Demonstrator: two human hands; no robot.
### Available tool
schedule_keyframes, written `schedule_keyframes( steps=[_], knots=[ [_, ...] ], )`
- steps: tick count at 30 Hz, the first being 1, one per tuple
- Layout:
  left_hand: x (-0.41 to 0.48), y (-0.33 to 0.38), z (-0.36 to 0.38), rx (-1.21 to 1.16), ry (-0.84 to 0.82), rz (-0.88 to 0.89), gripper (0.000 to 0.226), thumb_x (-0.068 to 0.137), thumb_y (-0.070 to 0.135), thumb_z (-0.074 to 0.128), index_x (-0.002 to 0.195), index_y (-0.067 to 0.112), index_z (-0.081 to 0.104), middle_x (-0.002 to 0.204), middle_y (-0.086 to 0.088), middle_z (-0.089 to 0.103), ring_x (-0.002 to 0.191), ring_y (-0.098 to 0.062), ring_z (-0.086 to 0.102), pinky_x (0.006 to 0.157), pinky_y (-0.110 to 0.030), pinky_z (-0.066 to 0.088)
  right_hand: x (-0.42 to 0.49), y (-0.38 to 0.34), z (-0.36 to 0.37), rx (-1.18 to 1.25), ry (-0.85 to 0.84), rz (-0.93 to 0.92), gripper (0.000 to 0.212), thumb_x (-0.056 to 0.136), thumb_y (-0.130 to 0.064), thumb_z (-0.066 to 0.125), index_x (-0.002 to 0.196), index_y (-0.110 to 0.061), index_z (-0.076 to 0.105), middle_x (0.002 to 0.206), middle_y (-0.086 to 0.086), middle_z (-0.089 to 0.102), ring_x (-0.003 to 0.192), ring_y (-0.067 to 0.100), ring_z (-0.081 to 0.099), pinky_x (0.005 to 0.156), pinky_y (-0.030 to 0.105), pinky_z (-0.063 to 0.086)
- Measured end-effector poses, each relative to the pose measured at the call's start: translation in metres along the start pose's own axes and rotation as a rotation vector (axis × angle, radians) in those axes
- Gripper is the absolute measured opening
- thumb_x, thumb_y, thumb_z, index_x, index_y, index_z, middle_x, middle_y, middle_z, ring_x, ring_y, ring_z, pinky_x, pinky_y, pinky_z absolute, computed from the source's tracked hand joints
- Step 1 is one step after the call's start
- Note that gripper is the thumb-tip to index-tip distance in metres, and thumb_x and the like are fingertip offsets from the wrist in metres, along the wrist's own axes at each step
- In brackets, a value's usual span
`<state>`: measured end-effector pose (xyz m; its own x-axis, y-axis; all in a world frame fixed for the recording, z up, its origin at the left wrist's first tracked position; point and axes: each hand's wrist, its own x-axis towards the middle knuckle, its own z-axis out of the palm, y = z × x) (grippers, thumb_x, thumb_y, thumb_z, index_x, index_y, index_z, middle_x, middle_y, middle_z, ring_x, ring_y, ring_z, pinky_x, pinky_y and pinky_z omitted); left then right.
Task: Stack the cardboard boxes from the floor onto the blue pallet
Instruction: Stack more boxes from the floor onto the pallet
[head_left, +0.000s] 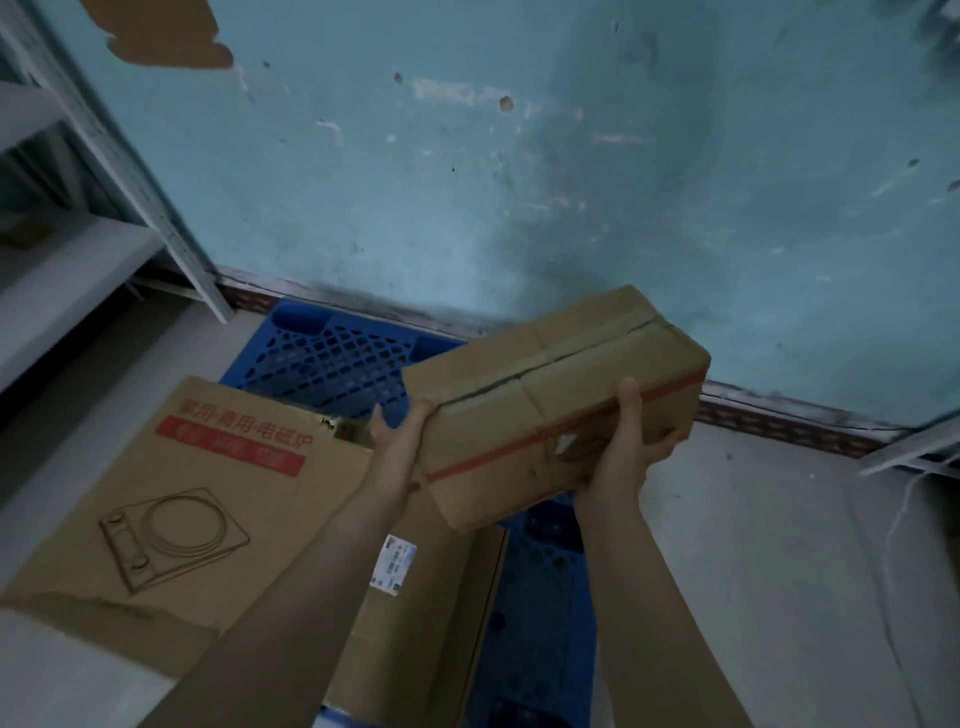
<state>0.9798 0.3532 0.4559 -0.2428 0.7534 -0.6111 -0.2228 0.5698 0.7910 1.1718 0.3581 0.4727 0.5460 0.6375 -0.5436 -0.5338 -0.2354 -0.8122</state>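
Observation:
I hold a long brown cardboard box (561, 395) with a red stripe in the air above the blue pallet (337, 358), tilted up to the right. My left hand (397, 441) grips its near left end. My right hand (631, 447) grips its front side, thumb on top and fingers curled underneath. A large flat cardboard box (208, 499) printed with red text and a cooker drawing lies on the pallet, below and to the left of the held box. Another box with a white label (415, 597) lies under my arms.
A scuffed teal wall (519, 182) rises right behind the pallet. Grey metal shelving (78, 249) stands at the left, and another shelf edge (914, 452) shows at the right. Pale floor (779, 545) lies to the right of the pallet.

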Motion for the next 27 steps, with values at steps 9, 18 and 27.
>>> schedule_keyframes(
  steps=[9, 18, 27],
  knots=[
    [0.027, -0.004, -0.033, -0.108, -0.175, -0.032, 0.071, 0.07, 0.06, 0.06, 0.132, 0.026, 0.052, 0.13, -0.012, 0.06, 0.12, -0.032, 0.056, 0.104, -0.054, 0.042, 0.014, 0.039, 0.019, 0.033, -0.238, 0.142, 0.111, 0.065, -0.063, 0.078, 0.152, -0.05, 0.011, 0.147, -0.007, 0.047, 0.121, 0.024, 0.055, 0.088, 0.064, 0.052],
    [0.094, 0.018, -0.096, -0.018, -0.197, 0.117, 0.062, 0.077, 0.051, 0.058, 0.135, 0.028, 0.051, 0.129, -0.008, 0.063, 0.117, -0.03, 0.06, 0.101, -0.053, 0.046, 0.052, 0.055, 0.063, -0.191, -0.177, -0.07, 0.051, 0.087, -0.046, 0.069, 0.133, -0.035, 0.05, 0.14, -0.001, 0.053, 0.127, 0.019, 0.052, 0.097, 0.041, 0.049],
    [0.216, 0.036, -0.112, 0.076, 0.01, 0.292, 0.039, 0.086, 0.035, 0.068, 0.124, 0.028, 0.059, 0.125, 0.004, 0.058, 0.101, -0.012, 0.06, 0.068, -0.02, 0.049, 0.097, 0.129, 0.099, -0.382, -0.079, -0.216, 0.037, 0.094, -0.013, 0.055, 0.127, -0.03, 0.056, 0.109, -0.006, 0.057, 0.1, 0.02, 0.06, 0.091, 0.051, 0.055]
  ],
)
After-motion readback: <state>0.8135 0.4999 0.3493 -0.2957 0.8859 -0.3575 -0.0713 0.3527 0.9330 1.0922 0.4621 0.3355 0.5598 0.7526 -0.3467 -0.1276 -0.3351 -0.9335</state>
